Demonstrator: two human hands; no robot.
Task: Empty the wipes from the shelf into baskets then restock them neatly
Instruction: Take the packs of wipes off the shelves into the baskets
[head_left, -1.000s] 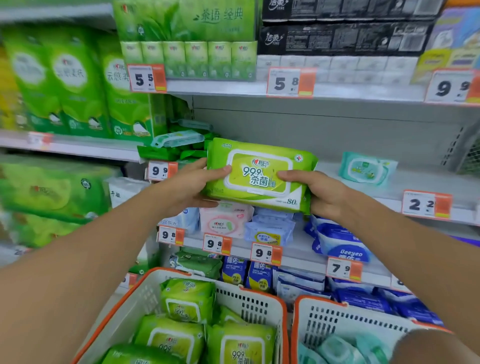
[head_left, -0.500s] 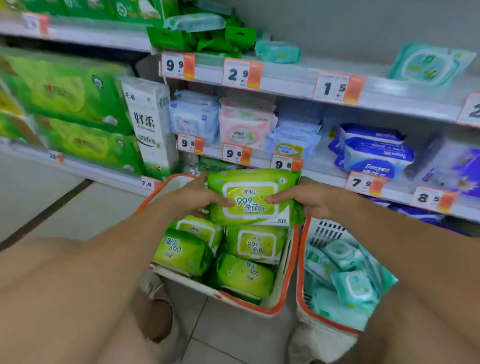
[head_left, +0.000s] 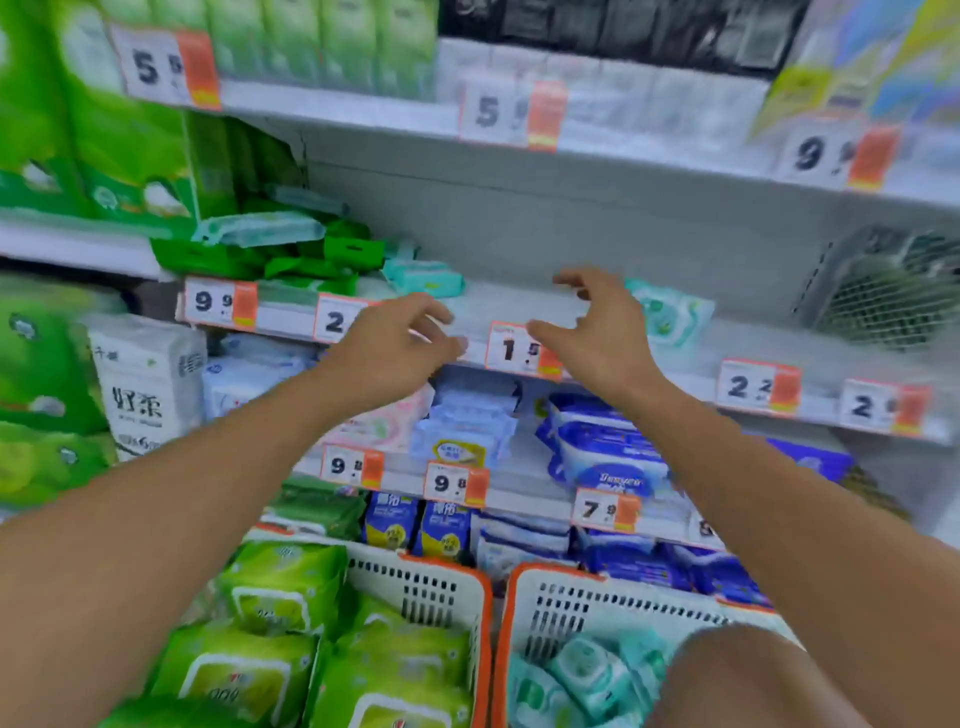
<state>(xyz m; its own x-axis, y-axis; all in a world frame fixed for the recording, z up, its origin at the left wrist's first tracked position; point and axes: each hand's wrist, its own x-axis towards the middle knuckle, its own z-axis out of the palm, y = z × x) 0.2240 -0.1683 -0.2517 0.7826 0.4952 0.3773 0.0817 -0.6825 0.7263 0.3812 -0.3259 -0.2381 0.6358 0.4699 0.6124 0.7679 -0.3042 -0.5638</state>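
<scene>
My hands reach up to the shelf with nothing in them.

My left hand (head_left: 400, 348) and right hand (head_left: 597, 332) are spread, fingers loose and a little bent, so I can grab more wipes. The shelf (head_left: 509, 306) is just past my fingertips. A teal pack (head_left: 670, 317) sits right behind my right hand. Below my arms, green packs (head_left: 280, 587) fill the left basket (head_left: 483, 613) and teal ones the right basket (head_left: 511, 613).

A bare stretch of the middle shelf (head_left: 498, 306) lies open between the small teal wipe pack (head_left: 423, 275) on the left and the teal pack (head_left: 670, 317) on the right. The upper shelf (head_left: 623, 156) closes it overhead.
</scene>
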